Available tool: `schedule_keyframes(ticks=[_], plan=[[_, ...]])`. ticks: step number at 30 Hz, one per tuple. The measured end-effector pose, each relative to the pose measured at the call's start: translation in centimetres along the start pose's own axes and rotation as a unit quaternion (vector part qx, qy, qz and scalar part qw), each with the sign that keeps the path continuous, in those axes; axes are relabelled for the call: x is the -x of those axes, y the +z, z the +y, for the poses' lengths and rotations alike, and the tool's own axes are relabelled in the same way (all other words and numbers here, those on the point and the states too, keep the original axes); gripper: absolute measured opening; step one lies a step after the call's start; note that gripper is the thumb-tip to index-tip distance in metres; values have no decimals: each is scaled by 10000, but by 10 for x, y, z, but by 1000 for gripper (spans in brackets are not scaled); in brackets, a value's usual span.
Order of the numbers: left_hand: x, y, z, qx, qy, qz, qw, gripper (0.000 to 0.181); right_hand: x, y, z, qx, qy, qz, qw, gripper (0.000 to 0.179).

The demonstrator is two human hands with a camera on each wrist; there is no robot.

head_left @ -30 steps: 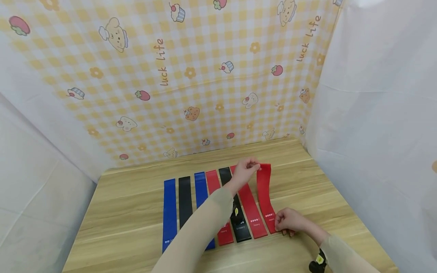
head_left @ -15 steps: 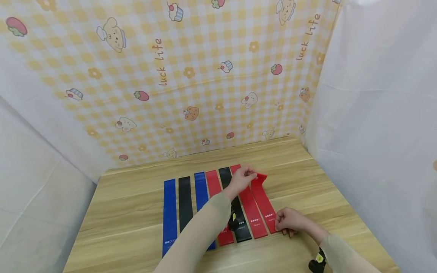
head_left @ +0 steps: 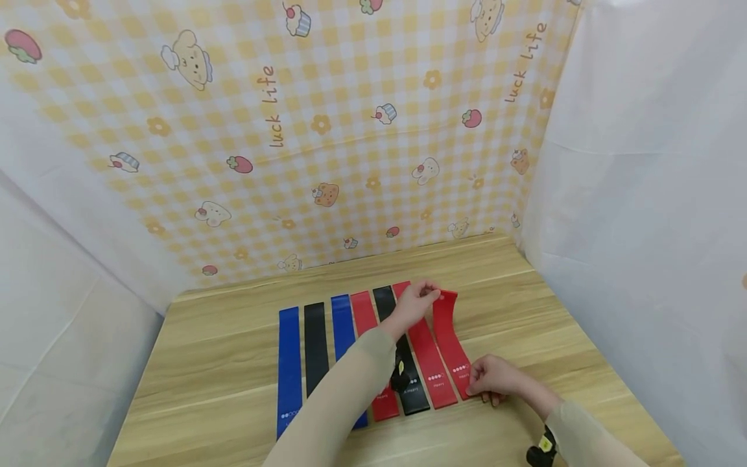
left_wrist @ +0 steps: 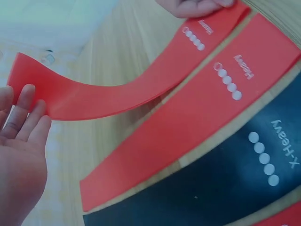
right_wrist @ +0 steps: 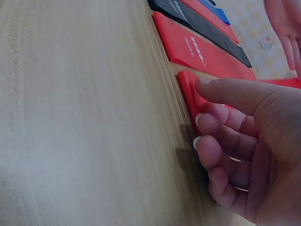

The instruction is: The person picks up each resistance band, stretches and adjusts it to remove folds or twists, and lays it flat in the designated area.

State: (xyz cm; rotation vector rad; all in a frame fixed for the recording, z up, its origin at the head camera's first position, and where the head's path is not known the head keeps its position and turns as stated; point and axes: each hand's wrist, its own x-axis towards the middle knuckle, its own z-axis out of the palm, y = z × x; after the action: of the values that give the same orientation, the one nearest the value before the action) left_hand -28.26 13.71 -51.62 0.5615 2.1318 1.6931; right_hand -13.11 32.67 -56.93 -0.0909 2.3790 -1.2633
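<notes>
My left hand point(head_left: 413, 303) pinches the far end of the rightmost red resistance band point(head_left: 447, 334). In the left wrist view that end is raised, and the band point(left_wrist: 117, 99) curves down from it to the table. Down at the near end, marked "Heavy", my right hand point(head_left: 495, 377) pinches the band's corner. The right wrist view shows the thumb of my right hand point(right_wrist: 277, 136) on top of the band's end, the other fingers curled beside it. Just left of it lies another red band point(head_left: 430, 357), flat and roughly parallel, then a black "X-Heavy" band point(head_left: 415, 401).
Further left on the wooden table point(head_left: 210, 363) lie another red band point(head_left: 363, 308), a blue band point(head_left: 343, 324), a black band point(head_left: 316, 337) and a blue band point(head_left: 289, 363), side by side. My left sleeve covers parts of them. A checked cloth point(head_left: 350, 149) hangs behind.
My left hand has shifted left with the red band's far end, which dipped, then rose slightly. The band now slants closer to its neighbour. My right hand stays at the near end.
</notes>
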Motion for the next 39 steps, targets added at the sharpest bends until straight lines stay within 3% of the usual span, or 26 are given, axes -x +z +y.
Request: schedule_keyframes(ticks=[6,14,19,32,39], plan=[[-2,3,10,53,81,49,9999,12,-2,9,-6,779,144,557,9953,36],[-4,6,18,366,80,23,9993,9,-7,19,-14,1261,741,1102,9831,42],[-3,8,21,368,80,14,9993,8,-9,23,-17,1440,892,1288,9771,42],[-1,7,21,448,372,-186,9981,11,-14,27,-13,1612,1021,1587,9687,43],[-2,3,15,392,105,196,9990,10,-13,24,-13,1507,826,1380,9754,42]])
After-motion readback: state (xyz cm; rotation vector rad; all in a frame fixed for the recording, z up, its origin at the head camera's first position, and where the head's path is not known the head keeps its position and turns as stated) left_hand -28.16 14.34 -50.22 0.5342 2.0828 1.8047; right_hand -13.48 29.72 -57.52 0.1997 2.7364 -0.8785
